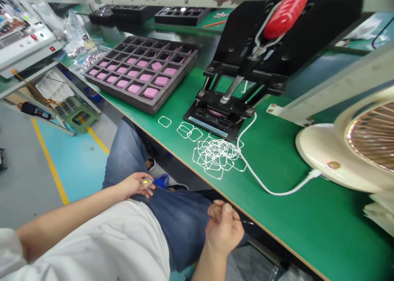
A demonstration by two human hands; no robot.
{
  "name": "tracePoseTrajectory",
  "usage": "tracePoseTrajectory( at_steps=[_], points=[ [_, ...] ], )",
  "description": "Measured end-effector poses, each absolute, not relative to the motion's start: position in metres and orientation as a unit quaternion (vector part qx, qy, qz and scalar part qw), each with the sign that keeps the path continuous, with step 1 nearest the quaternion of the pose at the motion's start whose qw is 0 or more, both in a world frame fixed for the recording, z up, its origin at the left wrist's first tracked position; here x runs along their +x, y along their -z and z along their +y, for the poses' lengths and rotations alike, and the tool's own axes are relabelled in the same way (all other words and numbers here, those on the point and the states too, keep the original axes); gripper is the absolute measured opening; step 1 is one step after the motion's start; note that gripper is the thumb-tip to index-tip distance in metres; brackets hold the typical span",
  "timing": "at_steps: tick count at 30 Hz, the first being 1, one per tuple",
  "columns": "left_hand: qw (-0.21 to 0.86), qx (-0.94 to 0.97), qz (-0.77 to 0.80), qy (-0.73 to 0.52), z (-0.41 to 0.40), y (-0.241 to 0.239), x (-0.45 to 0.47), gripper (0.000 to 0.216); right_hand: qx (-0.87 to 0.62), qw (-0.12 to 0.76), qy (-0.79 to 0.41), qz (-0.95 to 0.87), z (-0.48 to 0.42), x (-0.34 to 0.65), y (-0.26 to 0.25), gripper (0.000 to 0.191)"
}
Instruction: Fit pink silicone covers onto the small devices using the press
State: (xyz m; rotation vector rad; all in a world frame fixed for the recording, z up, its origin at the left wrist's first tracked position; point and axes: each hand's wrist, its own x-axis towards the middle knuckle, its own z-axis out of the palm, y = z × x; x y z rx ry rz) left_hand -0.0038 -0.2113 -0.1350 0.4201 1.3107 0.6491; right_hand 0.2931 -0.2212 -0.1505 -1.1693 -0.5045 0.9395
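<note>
My left hand [135,185] rests on my thigh, its fingers closed round a small shiny square part [147,183]. My right hand [224,226] is near the table's front edge, pinched on thin tweezers [243,221] that point right. A pile of thin white square rings [215,154] lies on the green table [308,223], with a few loose rings [187,130] beside it. Behind them stands a black hand press [246,67] with a red handle [287,12]; a pink part sits in its base. A dark tray [141,73] holding several pink square parts lies to the left.
A cream desk fan [353,149] stands at the right, its white cable [264,182] crossing the table through the rings. More dark trays [181,14] lie at the back. A control box [24,34] and bags of small parts [83,51] are at the far left.
</note>
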Motion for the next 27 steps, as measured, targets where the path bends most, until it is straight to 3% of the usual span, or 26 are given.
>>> tracePoseTrajectory(
  at_steps=[5,11,27],
  points=[
    [0.722,0.199,0.594,-0.293,-0.208,0.138,-0.004,0.041,-0.527,0.702,-0.426,-0.218,-0.229,0.299,0.150,0.038],
    [0.734,0.207,0.579,-0.287,-0.214,0.148,-0.014,0.020,-0.542,0.688,-0.429,-0.224,-0.243,0.302,0.150,0.039],
    [0.754,0.276,0.532,-0.270,-0.226,0.162,-0.020,0.026,-0.593,0.629,-0.413,-0.286,-0.273,0.281,0.138,0.052]
  ],
)
